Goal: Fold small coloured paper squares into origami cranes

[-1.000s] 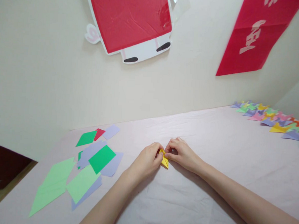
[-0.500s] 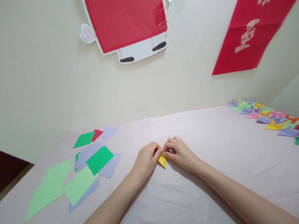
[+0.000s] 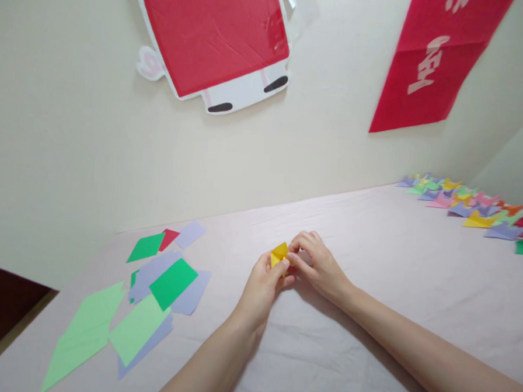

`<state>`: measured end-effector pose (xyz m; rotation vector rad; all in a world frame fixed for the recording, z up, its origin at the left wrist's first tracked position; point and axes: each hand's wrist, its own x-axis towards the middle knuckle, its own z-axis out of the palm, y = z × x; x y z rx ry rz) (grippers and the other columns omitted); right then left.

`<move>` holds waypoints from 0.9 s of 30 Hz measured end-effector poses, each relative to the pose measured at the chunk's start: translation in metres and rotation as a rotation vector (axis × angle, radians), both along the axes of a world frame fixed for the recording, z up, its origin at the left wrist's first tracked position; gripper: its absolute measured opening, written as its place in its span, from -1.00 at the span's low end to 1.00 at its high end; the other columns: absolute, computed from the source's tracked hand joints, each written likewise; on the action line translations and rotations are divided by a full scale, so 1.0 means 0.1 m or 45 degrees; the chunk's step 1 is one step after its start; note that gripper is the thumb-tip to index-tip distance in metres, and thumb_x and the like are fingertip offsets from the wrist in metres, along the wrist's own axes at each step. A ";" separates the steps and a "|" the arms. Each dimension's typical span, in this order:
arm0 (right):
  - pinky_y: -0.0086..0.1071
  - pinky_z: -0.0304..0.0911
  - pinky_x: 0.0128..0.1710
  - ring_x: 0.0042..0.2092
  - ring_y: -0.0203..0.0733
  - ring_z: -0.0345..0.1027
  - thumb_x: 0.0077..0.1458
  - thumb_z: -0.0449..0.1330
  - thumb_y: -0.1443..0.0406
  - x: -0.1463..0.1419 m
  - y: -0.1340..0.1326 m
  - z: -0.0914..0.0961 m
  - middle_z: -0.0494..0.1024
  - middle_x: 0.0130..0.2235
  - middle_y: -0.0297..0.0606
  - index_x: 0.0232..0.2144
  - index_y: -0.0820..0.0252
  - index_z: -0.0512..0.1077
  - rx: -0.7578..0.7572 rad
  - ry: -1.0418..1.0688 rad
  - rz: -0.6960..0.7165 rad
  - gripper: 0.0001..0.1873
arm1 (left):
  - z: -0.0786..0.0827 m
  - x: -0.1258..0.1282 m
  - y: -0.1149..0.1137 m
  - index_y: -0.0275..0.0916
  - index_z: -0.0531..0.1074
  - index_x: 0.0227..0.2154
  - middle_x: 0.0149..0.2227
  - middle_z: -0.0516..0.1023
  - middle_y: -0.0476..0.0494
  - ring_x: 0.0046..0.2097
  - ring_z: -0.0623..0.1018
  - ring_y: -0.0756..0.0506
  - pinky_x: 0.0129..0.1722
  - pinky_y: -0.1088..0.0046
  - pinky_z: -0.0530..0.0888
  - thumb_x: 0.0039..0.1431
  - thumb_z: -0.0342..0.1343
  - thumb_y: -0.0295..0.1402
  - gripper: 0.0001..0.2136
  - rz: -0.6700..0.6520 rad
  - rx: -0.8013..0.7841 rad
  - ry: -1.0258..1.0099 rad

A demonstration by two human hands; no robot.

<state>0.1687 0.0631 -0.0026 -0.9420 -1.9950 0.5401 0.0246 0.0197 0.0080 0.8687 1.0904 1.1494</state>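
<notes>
A small piece of folded yellow paper [image 3: 278,252] is held up between my two hands, near the middle of the cloth-covered surface. My left hand [image 3: 269,276] grips it from the left, thumb across the front and fingers behind. At its right edge, my right hand [image 3: 313,258] pinches the paper between thumb and forefinger. Part of the paper's lower half is hidden by my left thumb and fingers.
Loose sheets of green paper [image 3: 173,284], light green paper [image 3: 85,330] and lilac paper [image 3: 192,234] lie spread at the left. Folded paper figures [image 3: 482,220] in several colours stand in rows at the right. The wall [image 3: 246,160] rises behind, bearing a red banner [image 3: 426,70].
The yellow paper has been turned, its point no longer facing me and its upper part now showing. My left hand has rolled over, fingers now beneath the paper.
</notes>
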 end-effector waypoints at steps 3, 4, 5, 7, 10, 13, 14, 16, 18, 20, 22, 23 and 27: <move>-0.25 0.14 -0.17 -0.22 -0.12 0.20 0.21 0.10 0.36 -0.01 -0.02 0.01 0.39 -0.35 -0.28 -0.42 0.13 0.27 0.043 0.012 0.002 -0.86 | -0.01 0.05 -0.03 -0.24 0.23 0.05 0.12 0.41 -0.33 0.08 0.48 -0.13 0.08 0.35 0.40 0.03 0.22 -0.43 -0.50 0.212 -0.001 -0.141; -0.25 0.14 -0.17 -0.22 -0.12 0.19 0.21 0.10 0.37 -0.01 -0.02 0.01 0.39 -0.35 -0.28 -0.42 0.13 0.27 0.051 0.004 0.003 -0.86 | -0.02 0.06 -0.03 -0.23 0.20 0.08 0.16 0.37 -0.34 0.11 0.46 -0.13 0.12 0.35 0.37 0.02 0.21 -0.47 -0.46 0.265 0.003 -0.142; -0.25 0.14 -0.17 -0.22 -0.12 0.20 0.20 0.11 0.37 -0.02 -0.03 0.01 0.39 -0.35 -0.27 -0.42 0.14 0.28 0.056 -0.014 0.005 -0.87 | -0.02 0.06 -0.03 -0.22 0.17 0.11 0.20 0.33 -0.35 0.14 0.44 -0.13 0.14 0.34 0.35 0.03 0.18 -0.51 -0.45 0.279 0.007 -0.132; -0.24 0.14 -0.18 -0.23 -0.12 0.20 0.18 0.12 0.38 -0.02 -0.03 0.00 0.41 -0.34 -0.26 -0.40 0.14 0.29 0.060 -0.065 0.004 -0.89 | -0.03 0.05 -0.03 -0.21 0.14 0.14 0.26 0.26 -0.35 0.16 0.42 -0.14 0.16 0.32 0.34 0.05 0.14 -0.56 -0.43 0.244 0.033 -0.097; -0.24 0.15 -0.19 -0.23 -0.11 0.21 0.15 0.14 0.38 -0.01 -0.02 0.00 0.43 -0.35 -0.25 -0.42 0.13 0.30 0.052 -0.139 0.004 -0.89 | -0.06 0.06 -0.04 -0.18 0.11 0.17 0.32 0.14 -0.33 0.19 0.41 -0.16 0.16 0.31 0.35 0.08 0.10 -0.59 -0.41 0.175 0.130 -0.043; -0.25 0.17 -0.22 -0.26 -0.11 0.22 0.17 0.10 0.38 0.00 -0.01 0.00 0.41 -0.39 -0.26 -0.45 0.12 0.29 0.034 -0.122 -0.001 -0.85 | -0.09 0.07 -0.04 -0.19 0.12 0.16 0.34 0.10 -0.32 0.23 0.35 -0.15 0.18 0.36 0.32 0.10 0.09 -0.59 -0.44 0.199 0.157 -0.012; -0.25 0.17 -0.23 -0.27 -0.11 0.23 0.17 0.09 0.39 0.00 -0.01 0.00 0.41 -0.39 -0.27 -0.45 0.11 0.29 0.026 -0.094 -0.007 -0.85 | -0.10 0.08 -0.05 -0.21 0.14 0.15 0.32 0.15 -0.33 0.23 0.35 -0.15 0.18 0.36 0.32 0.12 0.09 -0.57 -0.47 0.206 0.128 -0.018; -0.26 0.18 -0.24 -0.27 -0.12 0.24 0.17 0.07 0.39 0.01 -0.01 0.00 0.41 -0.39 -0.27 -0.45 0.11 0.30 0.002 -0.030 -0.021 -0.85 | -0.11 0.10 -0.05 -0.24 0.17 0.12 0.25 0.28 -0.35 0.19 0.40 -0.15 0.16 0.33 0.36 0.16 0.10 -0.52 -0.54 0.199 0.054 -0.072; -0.27 0.19 -0.24 -0.27 -0.13 0.25 0.16 0.07 0.38 0.01 -0.01 0.00 0.41 -0.40 -0.28 -0.45 0.10 0.30 -0.021 0.019 -0.032 -0.85 | -0.09 0.11 -0.07 -0.26 0.23 0.08 0.19 0.37 -0.34 0.15 0.45 -0.15 0.11 0.33 0.41 0.19 0.10 -0.48 -0.60 0.171 0.004 -0.155; -0.26 0.19 -0.24 -0.27 -0.13 0.25 0.16 0.08 0.37 0.01 -0.02 0.00 0.41 -0.39 -0.28 -0.45 0.10 0.32 -0.035 0.045 -0.046 -0.86 | -0.06 0.13 -0.08 -0.29 0.31 0.02 0.14 0.43 -0.33 0.10 0.49 -0.14 0.05 0.37 0.45 0.20 0.10 -0.46 -0.68 0.121 -0.034 -0.224; -0.26 0.20 -0.24 -0.26 -0.12 0.26 0.16 0.08 0.37 0.01 -0.03 0.00 0.43 -0.37 -0.26 -0.43 0.11 0.34 -0.045 0.048 -0.054 -0.87 | -0.02 0.14 -0.10 -0.35 0.39 -0.06 0.04 0.51 -0.35 -0.02 0.57 -0.13 -0.06 0.41 0.50 0.22 0.08 -0.43 -0.75 0.053 -0.089 -0.240; -0.26 0.20 -0.24 -0.26 -0.12 0.26 0.16 0.08 0.37 0.01 -0.03 0.00 0.44 -0.37 -0.26 -0.43 0.12 0.34 -0.050 0.043 -0.055 -0.87 | -0.01 0.14 -0.10 -0.37 0.41 -0.09 -0.02 0.55 -0.36 -0.09 0.60 -0.12 -0.12 0.43 0.52 0.23 0.07 -0.40 -0.77 0.027 -0.113 -0.234; -0.26 0.21 -0.24 -0.25 -0.12 0.27 0.18 0.09 0.37 -0.01 -0.05 0.00 0.44 -0.37 -0.26 -0.43 0.13 0.36 -0.068 0.013 -0.032 -0.87 | -0.03 0.13 -0.08 -0.39 0.45 -0.12 -0.11 0.60 -0.36 -0.20 0.62 -0.11 -0.24 0.47 0.52 0.21 0.12 -0.33 -0.74 0.021 -0.081 -0.183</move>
